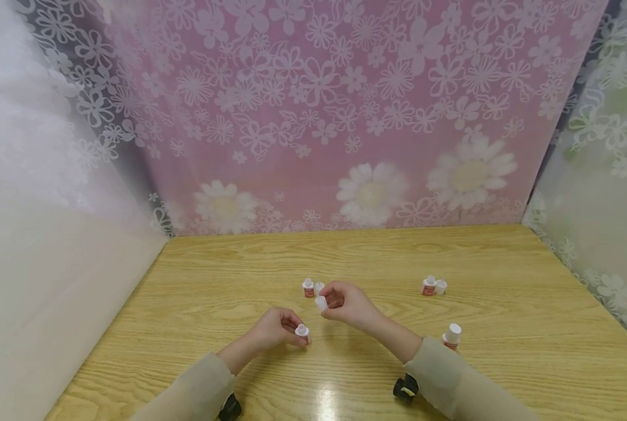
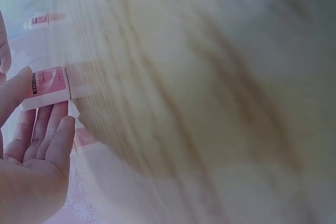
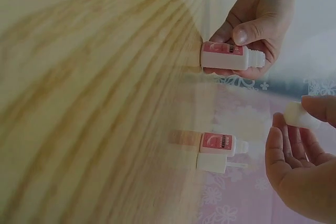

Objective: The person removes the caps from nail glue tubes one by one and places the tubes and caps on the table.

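My left hand (image 1: 271,328) holds a small white bottle (image 1: 302,333) with a pink-red label between thumb and fingers. Its base stands on the table, and its neck is uncapped in the right wrist view. Just beyond and to the right, my right hand (image 1: 352,305) pinches a white cap (image 1: 321,303) between thumb and fingers, above the tabletop and apart from the bottle. Behind the hands stands another uncapped bottle (image 1: 308,288). Beside it is its brush cap (image 3: 212,163), the thin stem pointing up; my right fingers partly hide that cap in the head view.
Farther right on the wooden table (image 1: 229,263) stand an open bottle (image 1: 428,286) and a white cap (image 1: 440,286) beside it. A capped bottle (image 1: 452,335) is near my right sleeve, its lower part hidden. Floral sheets (image 1: 292,117) enclose the back and sides.
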### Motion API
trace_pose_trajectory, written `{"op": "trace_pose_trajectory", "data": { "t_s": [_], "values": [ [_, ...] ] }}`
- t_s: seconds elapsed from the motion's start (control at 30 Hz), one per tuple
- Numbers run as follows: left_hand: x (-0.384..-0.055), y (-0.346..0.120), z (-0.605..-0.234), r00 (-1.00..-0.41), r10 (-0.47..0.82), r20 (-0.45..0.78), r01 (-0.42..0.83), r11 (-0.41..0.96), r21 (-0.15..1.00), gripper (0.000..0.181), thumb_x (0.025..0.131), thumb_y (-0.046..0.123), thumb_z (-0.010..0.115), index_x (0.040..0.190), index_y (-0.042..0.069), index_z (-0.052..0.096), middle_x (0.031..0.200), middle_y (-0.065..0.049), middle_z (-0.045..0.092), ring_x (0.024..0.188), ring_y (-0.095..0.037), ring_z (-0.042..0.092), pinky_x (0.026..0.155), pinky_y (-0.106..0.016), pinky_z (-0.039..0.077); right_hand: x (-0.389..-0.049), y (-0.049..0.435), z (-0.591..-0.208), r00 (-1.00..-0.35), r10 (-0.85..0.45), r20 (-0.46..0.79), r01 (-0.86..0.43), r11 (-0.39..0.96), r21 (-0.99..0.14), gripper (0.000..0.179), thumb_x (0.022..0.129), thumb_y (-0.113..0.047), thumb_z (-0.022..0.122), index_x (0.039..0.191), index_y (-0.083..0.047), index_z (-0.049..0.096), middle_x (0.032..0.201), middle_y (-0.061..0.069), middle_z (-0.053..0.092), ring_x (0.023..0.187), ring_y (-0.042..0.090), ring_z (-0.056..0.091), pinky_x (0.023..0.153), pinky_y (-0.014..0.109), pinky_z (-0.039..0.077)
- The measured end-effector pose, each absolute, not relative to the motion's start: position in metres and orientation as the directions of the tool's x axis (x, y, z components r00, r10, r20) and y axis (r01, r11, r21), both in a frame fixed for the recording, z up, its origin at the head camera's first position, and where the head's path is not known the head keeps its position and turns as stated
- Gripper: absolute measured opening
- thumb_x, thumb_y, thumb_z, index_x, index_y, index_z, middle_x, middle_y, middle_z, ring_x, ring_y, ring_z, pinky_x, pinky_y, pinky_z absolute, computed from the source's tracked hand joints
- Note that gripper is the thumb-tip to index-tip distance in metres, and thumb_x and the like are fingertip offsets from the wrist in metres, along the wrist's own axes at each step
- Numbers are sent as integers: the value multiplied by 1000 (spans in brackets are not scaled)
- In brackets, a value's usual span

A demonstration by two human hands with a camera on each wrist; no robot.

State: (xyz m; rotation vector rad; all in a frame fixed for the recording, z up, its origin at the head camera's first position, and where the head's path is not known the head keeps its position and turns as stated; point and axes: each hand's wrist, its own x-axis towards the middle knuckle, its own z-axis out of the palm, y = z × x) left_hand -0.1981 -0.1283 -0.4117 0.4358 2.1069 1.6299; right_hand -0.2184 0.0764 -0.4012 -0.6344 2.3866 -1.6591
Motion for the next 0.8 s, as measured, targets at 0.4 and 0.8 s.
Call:
{"op": "trace_pose_trajectory", "data": {
  "t_s": [0.4, 0.8],
  "values": [
    [-210, -133, -435, -863, 478, -164, -20, 291, 956, 17, 71, -10, 67, 85, -10, 57, 79, -19, 65, 72, -21, 63, 62, -29, 49, -220, 77, -408, -849, -512, 127, -326, 319, -890, 17, 74, -3, 69, 84, -3, 55, 76, 1, 56, 70, 13, 55, 62, 25, 46],
    [-208, -133, -430, -867, 475, -149, 13, 320, 947, 15, 71, -10, 67, 82, -9, 58, 77, -17, 65, 71, -20, 63, 63, -28, 48, -222, 75, -411, -813, -576, 81, -387, 431, -815, 18, 69, 0, 69, 77, -5, 53, 74, 0, 55, 68, 11, 57, 59, 23, 46]
  ]
}}
